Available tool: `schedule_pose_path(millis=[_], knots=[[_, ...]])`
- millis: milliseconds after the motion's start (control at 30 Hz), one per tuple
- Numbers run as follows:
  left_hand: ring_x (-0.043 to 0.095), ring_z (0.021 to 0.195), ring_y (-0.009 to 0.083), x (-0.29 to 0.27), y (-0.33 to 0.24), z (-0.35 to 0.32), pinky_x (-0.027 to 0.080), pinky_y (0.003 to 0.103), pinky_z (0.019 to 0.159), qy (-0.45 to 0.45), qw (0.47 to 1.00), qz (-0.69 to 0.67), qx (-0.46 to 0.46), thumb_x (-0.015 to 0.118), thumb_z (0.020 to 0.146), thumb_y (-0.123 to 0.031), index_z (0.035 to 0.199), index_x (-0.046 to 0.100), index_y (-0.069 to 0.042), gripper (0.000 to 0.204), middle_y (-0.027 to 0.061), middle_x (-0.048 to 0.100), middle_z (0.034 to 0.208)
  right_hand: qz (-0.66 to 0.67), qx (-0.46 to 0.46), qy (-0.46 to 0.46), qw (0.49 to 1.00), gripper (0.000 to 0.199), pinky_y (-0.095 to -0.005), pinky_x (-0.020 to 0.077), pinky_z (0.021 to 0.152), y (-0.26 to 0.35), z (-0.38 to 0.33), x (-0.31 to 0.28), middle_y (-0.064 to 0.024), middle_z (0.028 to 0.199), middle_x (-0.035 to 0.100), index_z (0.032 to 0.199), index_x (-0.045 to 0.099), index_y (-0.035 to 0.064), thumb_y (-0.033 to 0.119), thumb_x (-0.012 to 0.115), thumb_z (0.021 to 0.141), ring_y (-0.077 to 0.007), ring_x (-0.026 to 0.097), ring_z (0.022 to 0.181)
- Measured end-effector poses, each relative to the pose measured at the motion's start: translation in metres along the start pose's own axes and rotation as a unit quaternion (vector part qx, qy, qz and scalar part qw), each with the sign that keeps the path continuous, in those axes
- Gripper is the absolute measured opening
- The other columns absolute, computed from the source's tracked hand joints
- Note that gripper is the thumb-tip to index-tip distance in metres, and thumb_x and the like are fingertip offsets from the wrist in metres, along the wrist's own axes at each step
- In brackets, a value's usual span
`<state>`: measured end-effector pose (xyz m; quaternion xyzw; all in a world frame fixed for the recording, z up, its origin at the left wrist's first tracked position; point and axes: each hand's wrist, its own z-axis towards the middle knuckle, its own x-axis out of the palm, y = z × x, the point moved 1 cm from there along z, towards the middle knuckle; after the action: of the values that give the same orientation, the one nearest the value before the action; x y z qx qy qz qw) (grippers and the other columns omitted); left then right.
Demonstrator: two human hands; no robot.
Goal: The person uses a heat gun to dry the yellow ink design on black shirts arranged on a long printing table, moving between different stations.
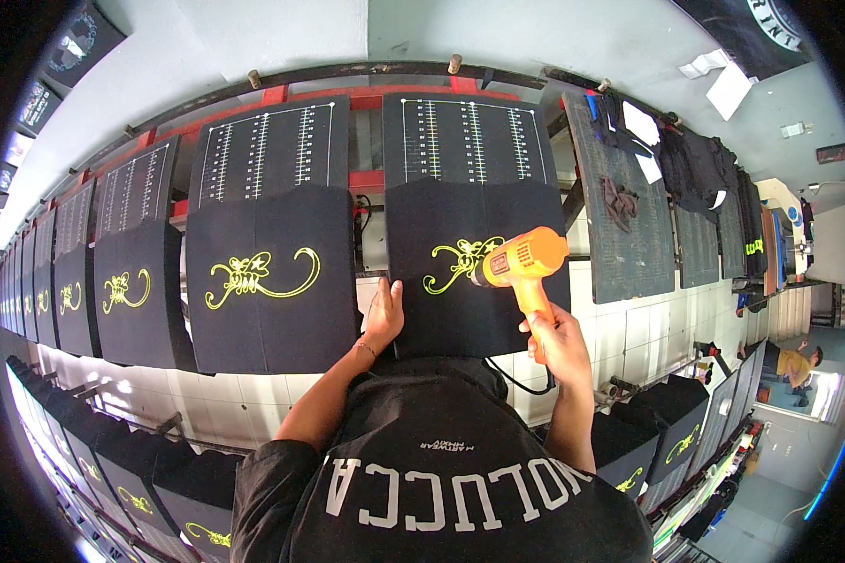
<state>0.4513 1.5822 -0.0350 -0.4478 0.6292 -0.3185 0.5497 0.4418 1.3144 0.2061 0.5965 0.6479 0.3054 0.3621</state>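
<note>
Black T-shirt (422, 441) on the wearer is closest, pale lettering. Orange heat gun (535, 258) is in the right hand (561, 345), fingers wrapped round its handle; body sits above the fist, nozzle pointing left over the neon-yellow print (449, 267) on black fabric (441, 324). Gun has slotted vents, side label, dark nozzle. Left hand (382, 317) unclenched, nothing visible in it, at fabric's left edge; can't tell if touching. Neighbouring black panel (268, 328) at left bears a similar print. Bare dark platen (620, 258) at right. Nozzle blocks part of the print; black cord (526, 388) curves below.
</note>
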Motion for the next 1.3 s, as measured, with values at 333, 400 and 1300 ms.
schedule_pose_path(millis=[333, 400, 1300], knots=[[0.048, 0.108, 0.0552, -0.007, -0.013, -0.002, 0.039, 0.052, 0.092, 0.017, 0.999, -0.005, -0.04, 0.032, 0.103, -0.044, 0.119, 0.04, 0.012, 0.059, 0.0415, 0.051, 0.112, -0.026, -0.015, 0.025, 0.999, 0.028, -0.0195, 0.0431, 0.048, 0.005, -0.001, 0.016, -0.0023, 0.083, 0.061, 0.117, 0.057, 0.0007, 0.017, 0.059, 0.094, -0.0055, 0.053, 0.055], [0.047, 0.109, 0.0549, -0.008, -0.017, -0.002, 0.038, 0.051, 0.093, 0.019, 0.999, -0.007, -0.042, 0.032, 0.103, -0.043, 0.119, 0.041, 0.012, 0.059, 0.0416, 0.051, 0.113, -0.008, 0.008, 0.032, 0.999, 0.028, -0.0197, 0.0436, 0.048, 0.006, 0.001, 0.012, -0.0023, 0.082, 0.061, 0.117, 0.057, 0.0005, 0.016, 0.059, 0.094, -0.0057, 0.053, 0.055], [0.038, 0.132, 0.0471, -0.007, -0.004, -0.001, 0.03, 0.044, 0.11, 0.047, 0.994, -0.046, -0.082, 0.028, 0.102, -0.052, 0.137, 0.031, 0.017, 0.078, 0.0402, 0.04, 0.135, -0.061, -0.026, 0.058, 0.996, 0.026, -0.0227, 0.047, 0.053, 0.032, 0.034, 0.043, -0.0058, 0.086, 0.063, 0.112, 0.057, -0.0023, 0.017, 0.058, 0.094, -0.0079, 0.053, 0.058]])
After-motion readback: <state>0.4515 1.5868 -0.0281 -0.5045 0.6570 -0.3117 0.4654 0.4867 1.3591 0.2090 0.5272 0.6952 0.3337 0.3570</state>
